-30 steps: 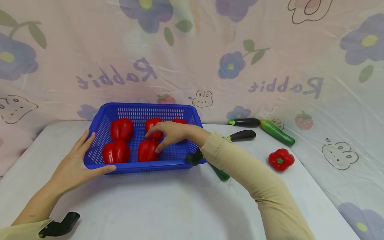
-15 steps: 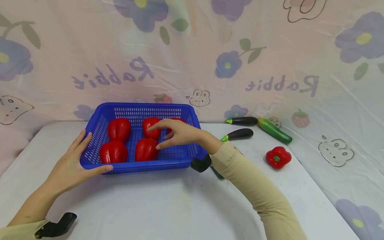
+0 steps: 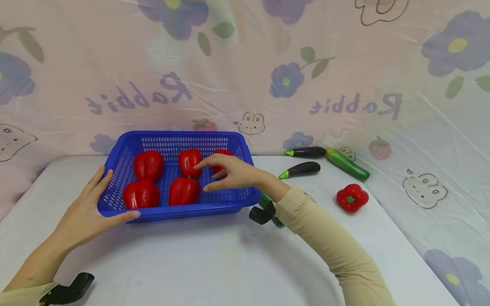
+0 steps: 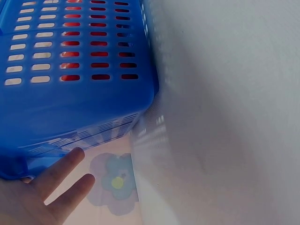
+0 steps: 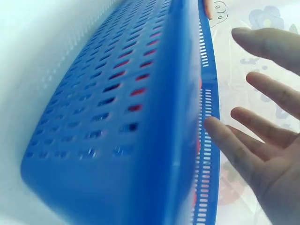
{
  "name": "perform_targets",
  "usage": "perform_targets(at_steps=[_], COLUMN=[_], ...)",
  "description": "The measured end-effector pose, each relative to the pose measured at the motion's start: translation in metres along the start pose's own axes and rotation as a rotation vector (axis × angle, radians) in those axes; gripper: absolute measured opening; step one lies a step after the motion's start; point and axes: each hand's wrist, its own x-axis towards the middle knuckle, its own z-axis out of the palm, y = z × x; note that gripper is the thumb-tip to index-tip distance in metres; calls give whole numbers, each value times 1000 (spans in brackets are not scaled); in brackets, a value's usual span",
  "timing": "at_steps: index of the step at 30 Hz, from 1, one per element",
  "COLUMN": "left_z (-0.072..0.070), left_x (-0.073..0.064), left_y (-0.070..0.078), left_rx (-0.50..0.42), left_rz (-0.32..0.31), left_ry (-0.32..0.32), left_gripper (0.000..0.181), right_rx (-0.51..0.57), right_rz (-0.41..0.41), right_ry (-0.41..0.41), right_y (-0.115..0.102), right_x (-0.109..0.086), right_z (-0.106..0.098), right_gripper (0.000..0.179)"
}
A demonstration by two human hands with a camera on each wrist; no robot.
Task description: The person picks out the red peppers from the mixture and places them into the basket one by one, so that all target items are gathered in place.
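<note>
A blue perforated basket [image 3: 191, 209] stands on the white table, holding several red bell peppers [image 3: 148, 165]. My left hand [image 3: 86, 208] spans its front left corner, fingers straight along the left side and thumb laid on the front rim. The left wrist view shows two extended fingers [image 4: 70, 199] beside the basket wall. Over the right half of the basket hovers my right hand [image 3: 235, 172], fingers spread and slightly bent, with nothing in it. Its fingertips are just right of the front middle pepper [image 3: 184, 191]. Behind this hand another pepper [image 3: 223, 152] is partly hidden.
Right of the basket lie two small eggplants [image 3: 304, 169] and a long green zucchini [image 3: 348, 165] with a yellowish end. A single red bell pepper [image 3: 352, 198] sits near the table's right edge. Another green vegetable [image 3: 265, 199] is partly hidden under the right wrist. A patterned curtain [image 3: 214, 85] hangs behind.
My right hand has come away from the front middle pepper, moving right with its fingers opening. The left hand keeps its place at the basket corner. The head view has shifted slightly rightward.
</note>
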Motion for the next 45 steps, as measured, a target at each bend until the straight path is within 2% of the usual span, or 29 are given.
perform_targets(at_steps=[14,23,39,45], left_z=[1,2,4,4], left_x=[-2,-2,2,2], left_y=[-3,-3,-4,-4], left_rx=[-13,-20,16,18], left_rz=[3,15,6,3], left_ry=[-1,11,4,3], left_gripper=[113,112,114,114], right_rx=[-21,-24,-82,-135], right_rz=[56,146,125,128], right_ry=[49,108,180,204], right_y=[8,18,25,31], right_x=[-29,-52,-83,-95], right_z=[-8,-14,-24,-28], right_gripper=[49,50,43,44])
